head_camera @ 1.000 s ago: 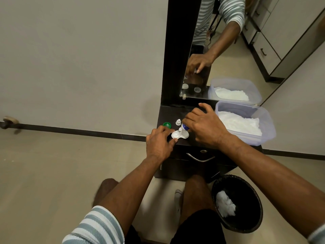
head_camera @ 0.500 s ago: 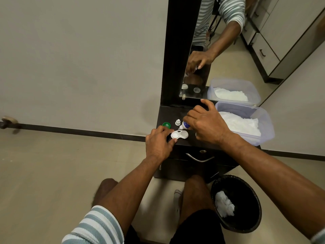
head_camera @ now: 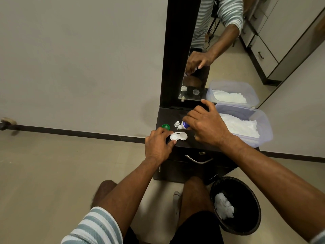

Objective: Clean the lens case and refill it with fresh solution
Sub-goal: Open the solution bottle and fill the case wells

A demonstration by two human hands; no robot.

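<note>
Flanking one lens case (head_camera: 178, 136) — two hands

Striped sleeve (head_camera: 95, 226) at the lower left of the frame, pale blue-grey and white bands in a ribbed knit, ending above the elbow. A sliver of the same stripes (head_camera: 319, 237) at the lower right corner. Bare forearms, bare hands (head_camera: 158, 147). Black shorts (head_camera: 195, 228) at the bottom centre, knees bare.

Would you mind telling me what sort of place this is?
Probably a bedroom or dressing area at home: a dark dressing unit with a tall mirror, drawers reflected in it, and a waste bin on the tiled floor.
</note>
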